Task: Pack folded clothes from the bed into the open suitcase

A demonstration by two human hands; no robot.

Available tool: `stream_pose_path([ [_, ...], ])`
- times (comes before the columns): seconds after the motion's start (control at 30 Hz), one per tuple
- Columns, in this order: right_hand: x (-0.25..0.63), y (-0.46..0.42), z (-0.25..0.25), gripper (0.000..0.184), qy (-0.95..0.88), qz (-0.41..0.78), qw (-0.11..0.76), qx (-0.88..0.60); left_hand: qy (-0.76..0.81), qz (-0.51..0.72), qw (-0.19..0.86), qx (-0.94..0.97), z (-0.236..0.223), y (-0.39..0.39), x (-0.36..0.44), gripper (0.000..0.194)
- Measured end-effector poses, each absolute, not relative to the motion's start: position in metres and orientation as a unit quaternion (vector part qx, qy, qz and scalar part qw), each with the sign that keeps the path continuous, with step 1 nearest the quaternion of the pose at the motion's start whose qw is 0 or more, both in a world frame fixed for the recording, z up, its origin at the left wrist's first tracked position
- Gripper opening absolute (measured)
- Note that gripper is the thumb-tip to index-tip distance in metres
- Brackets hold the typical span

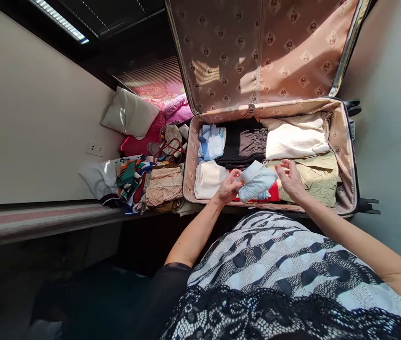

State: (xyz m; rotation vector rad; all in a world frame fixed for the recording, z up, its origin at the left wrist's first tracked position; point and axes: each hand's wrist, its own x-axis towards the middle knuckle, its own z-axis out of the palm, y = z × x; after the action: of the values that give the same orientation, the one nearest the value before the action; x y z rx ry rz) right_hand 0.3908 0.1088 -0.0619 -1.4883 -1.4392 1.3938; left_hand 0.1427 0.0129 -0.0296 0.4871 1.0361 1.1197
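Observation:
My left hand is closed on the left side of a small light blue folded garment, thumb on top. At its right edge, my right hand has thumb and fingers pinched on the cloth. The garment is held above the front of an open suitcase and partly covers red cloth. White folded clothing lies left of it, and khaki folded clothing is to the right. Behind are blue-and-white cloth, black clothing and cream folded clothing.
The suitcase's patterned lid stands raised at the back. Left of the case, folded clothes are piled near the ledge's edge, with a white cushion and pink bedding behind. A wall stands close on the right.

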Motion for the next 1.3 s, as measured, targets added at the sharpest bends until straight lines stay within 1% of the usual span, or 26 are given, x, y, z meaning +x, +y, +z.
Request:
stream_pose_path([
  [0.1,0.385,0.093,-0.032,0.082,-0.533,0.698,0.235,-0.417,0.436,0.473,0.725,0.247,-0.016,0.009,0.151,0.072],
  [0.17,0.377,0.083,-0.017,0.087,-0.470,0.800,0.182,-0.327,0.423,0.453,0.730,0.290,-0.009,0.009,0.158,0.074],
  [0.2,0.373,0.079,-0.013,0.087,-0.430,0.830,0.172,-0.311,0.426,0.449,0.719,0.317,-0.007,0.010,0.161,0.077],
  [0.27,0.367,0.076,-0.010,0.080,-0.360,0.848,0.198,-0.335,0.462,0.464,0.660,0.369,-0.005,0.012,0.166,0.082],
  [0.33,0.366,0.076,-0.014,0.068,-0.317,0.834,0.250,-0.377,0.530,0.496,0.564,0.394,-0.005,0.013,0.169,0.091],
  [0.4,0.369,0.077,-0.019,0.062,-0.297,0.817,0.289,-0.401,0.586,0.514,0.492,0.387,-0.006,0.011,0.170,0.107],
  [0.43,0.371,0.077,-0.021,0.060,-0.296,0.812,0.298,-0.405,0.596,0.513,0.490,0.376,-0.005,0.009,0.171,0.116],
  [0.5,0.373,0.076,-0.023,0.059,-0.304,0.808,0.301,-0.405,0.573,0.500,0.549,0.345,-0.004,0.005,0.175,0.127],
  [0.53,0.374,0.074,-0.023,0.060,-0.309,0.809,0.297,-0.403,0.549,0.494,0.590,0.327,-0.003,0.003,0.177,0.126],
  [0.57,0.373,0.073,-0.022,0.062,-0.315,0.809,0.291,-0.402,0.527,0.491,0.622,0.307,-0.002,0.002,0.180,0.119],
  [0.6,0.373,0.070,-0.022,0.063,-0.323,0.808,0.283,-0.403,0.515,0.495,0.639,0.285,-0.001,0.001,0.184,0.108],
  [0.7,0.370,0.067,-0.020,0.068,-0.363,0.790,0.270,-0.414,0.540,0.532,0.616,0.215,-0.001,0.000,0.190,0.075],
  [0.77,0.371,0.069,-0.020,0.070,-0.389,0.770,0.283,-0.419,0.563,0.548,0.592,0.182,-0.002,0.000,0.190,0.066],
  [0.87,0.379,0.077,-0.022,0.069,-0.421,0.742,0.314,-0.416,0.559,0.552,0.594,0.172,0.000,-0.002,0.187,0.065],
  [0.97,0.389,0.086,-0.022,0.068,-0.458,0.718,0.327,-0.409,0.525,0.556,0.620,0.176,0.005,-0.007,0.183,0.071],
  [1.1,0.396,0.086,-0.017,0.060,-0.478,0.708,0.322,-0.408,0.450,0.479,0.734,0.171,0.010,-0.012,0.180,0.082],
  [1.17,0.395,0.082,-0.012,0.055,-0.488,0.710,0.310,-0.402,0.432,0.438,0.765,0.188,0.011,-0.013,0.182,0.083],
  [1.23,0.393,0.079,-0.008,0.050,-0.500,0.708,0.303,-0.397,0.430,0.424,0.767,0.219,0.011,-0.014,0.186,0.080],
  [1.3,0.390,0.076,-0.006,0.046,-0.509,0.698,0.306,-0.400,0.431,0.429,0.759,0.232,0.012,-0.015,0.191,0.082],
])
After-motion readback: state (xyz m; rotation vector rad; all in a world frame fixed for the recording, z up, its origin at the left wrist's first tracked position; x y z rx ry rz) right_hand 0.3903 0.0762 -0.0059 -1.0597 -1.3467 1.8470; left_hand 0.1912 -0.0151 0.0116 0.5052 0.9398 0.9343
